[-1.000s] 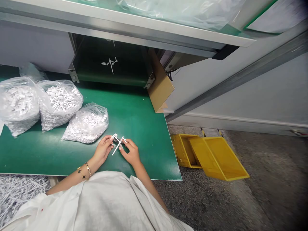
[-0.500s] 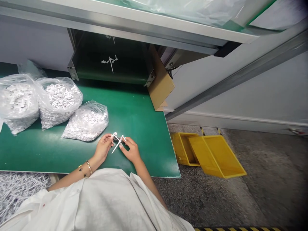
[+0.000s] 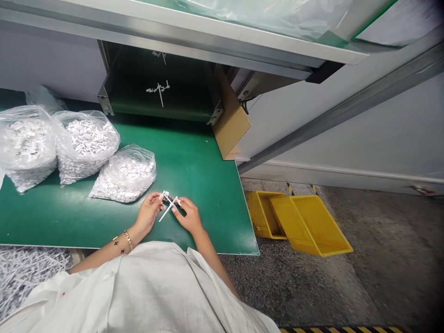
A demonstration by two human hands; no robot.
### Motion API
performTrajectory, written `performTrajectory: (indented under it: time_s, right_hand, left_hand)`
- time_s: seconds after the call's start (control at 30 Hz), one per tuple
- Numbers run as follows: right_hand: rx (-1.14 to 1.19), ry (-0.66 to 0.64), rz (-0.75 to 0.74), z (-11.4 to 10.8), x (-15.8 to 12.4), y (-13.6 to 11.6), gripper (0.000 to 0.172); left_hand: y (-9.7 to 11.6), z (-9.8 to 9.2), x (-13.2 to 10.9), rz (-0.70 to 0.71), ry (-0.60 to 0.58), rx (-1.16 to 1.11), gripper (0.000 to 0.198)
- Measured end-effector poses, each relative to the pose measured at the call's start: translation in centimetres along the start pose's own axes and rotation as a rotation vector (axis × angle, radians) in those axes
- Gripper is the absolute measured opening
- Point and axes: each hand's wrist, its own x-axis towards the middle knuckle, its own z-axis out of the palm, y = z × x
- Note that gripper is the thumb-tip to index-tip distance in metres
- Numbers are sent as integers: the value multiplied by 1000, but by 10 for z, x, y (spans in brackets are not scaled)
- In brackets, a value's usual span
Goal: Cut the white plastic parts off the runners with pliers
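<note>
A branched white plastic sprue (image 3: 167, 210) with small moulded parts on its arms is held between my two hands, above the green table (image 3: 208, 185). My left hand (image 3: 148, 213) pinches it at the upper left end with thumb and fingers. On the other side, my right hand (image 3: 189, 216) grips the right arm of the sprue, thumb below and fingers above. Its long plain stem points down toward me. Just left of my hands lies a clear bag of small white round pieces (image 3: 126, 176).
Two more clear bags, one of white pieces (image 3: 86, 145) and another (image 3: 27, 150), stand farther left. Similar sprues (image 3: 160, 92) lie on the dark conveyor (image 3: 132, 104) beyond. A cardboard sheet (image 3: 231, 129) borders it. Yellow crates (image 3: 312, 226) sit on the floor; white sprue scrap (image 3: 31, 273) lies lower left.
The sprue's stem has tilted very slightly to the left. Both hands keep nearly the same place and grip. The whole view has shifted a little.
</note>
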Motion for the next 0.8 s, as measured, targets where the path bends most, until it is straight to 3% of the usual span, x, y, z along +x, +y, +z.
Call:
performTrajectory:
  time_s: [0.37, 0.8]
  right_hand:
    - [-164, 105, -84, 2, -6, -6, 24]
    - [-155, 77, 65, 4, -3, -3, 30]
  left_hand:
    - [0, 2, 1, -21, -1, 4, 35]
    - [3, 4, -1, -34, 18, 48, 34]
